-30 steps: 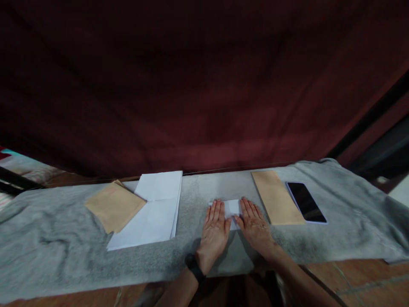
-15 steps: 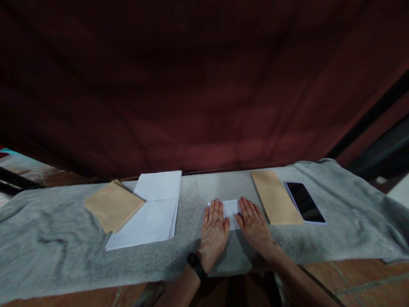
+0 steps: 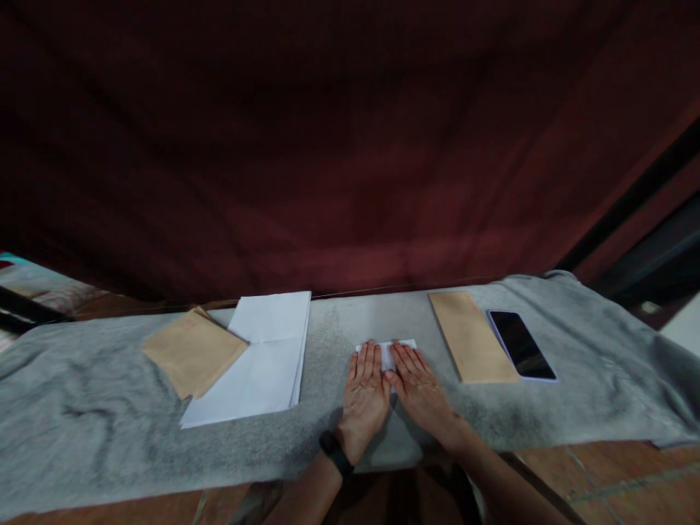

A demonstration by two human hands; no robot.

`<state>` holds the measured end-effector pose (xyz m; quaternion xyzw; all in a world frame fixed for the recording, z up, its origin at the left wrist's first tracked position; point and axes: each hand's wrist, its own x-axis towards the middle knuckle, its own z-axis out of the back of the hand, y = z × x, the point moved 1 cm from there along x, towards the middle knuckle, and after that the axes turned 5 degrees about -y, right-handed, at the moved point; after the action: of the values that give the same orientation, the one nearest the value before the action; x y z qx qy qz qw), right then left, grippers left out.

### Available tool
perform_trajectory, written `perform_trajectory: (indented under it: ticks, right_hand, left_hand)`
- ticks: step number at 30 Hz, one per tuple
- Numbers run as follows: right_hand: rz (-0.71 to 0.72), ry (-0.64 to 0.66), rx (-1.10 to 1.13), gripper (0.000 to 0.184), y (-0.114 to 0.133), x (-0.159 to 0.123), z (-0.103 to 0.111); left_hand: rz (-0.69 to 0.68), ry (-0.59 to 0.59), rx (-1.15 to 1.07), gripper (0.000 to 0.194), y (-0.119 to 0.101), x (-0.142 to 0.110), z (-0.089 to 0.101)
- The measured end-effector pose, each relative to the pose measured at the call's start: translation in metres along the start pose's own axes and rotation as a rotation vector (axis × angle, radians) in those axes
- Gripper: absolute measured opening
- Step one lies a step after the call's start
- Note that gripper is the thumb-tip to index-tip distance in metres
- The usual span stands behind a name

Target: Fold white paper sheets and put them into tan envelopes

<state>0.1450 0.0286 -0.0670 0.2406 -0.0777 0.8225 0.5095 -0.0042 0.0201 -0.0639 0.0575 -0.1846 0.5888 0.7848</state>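
A small piece of folded white paper (image 3: 387, 357) lies on the grey cloth in front of me, mostly covered by my hands. My left hand (image 3: 365, 394), with a black band on its wrist, rests flat on the paper's left part, fingers stretched away from me. Flat on the right part lies my right hand (image 3: 420, 394), its fingers also extended. The two thumbs meet or nearly meet in the middle. Between the hands only a narrow strip of paper shows, along with its far edge.
Larger white sheets (image 3: 270, 361) lie to the left, partly under brown envelopes (image 3: 194, 350). On the right are a brown envelope stack (image 3: 473, 339) and a phone (image 3: 522, 346). Grey cloth (image 3: 125, 452) covers the narrow bench. A dark red curtain (image 3: 350, 182) hangs behind it.
My right hand has slid left across the paper, closer to my left hand, uncovering the paper's far right corner. My left hand has stayed in place.
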Motion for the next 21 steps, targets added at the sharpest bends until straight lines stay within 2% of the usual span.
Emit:
perform_trajectory:
  ticks: [6, 14, 21]
  right_hand:
    - [-0.002, -0.027, -0.065, 0.052, -0.005, -0.003, 0.003]
    - [-0.059, -0.063, -0.083, 0.055, -0.017, -0.007, 0.007]
    - [-0.085, -0.026, -0.083, 0.053, -0.026, -0.007, 0.009]
  left_hand:
    - [0.014, -0.027, -0.005, 0.061, 0.009, -0.003, 0.001]
    - [0.080, -0.013, -0.021, 0.056, 0.025, -0.003, 0.014]
    - [0.170, 0.030, -0.105, 0.048, 0.030, 0.013, 0.030]
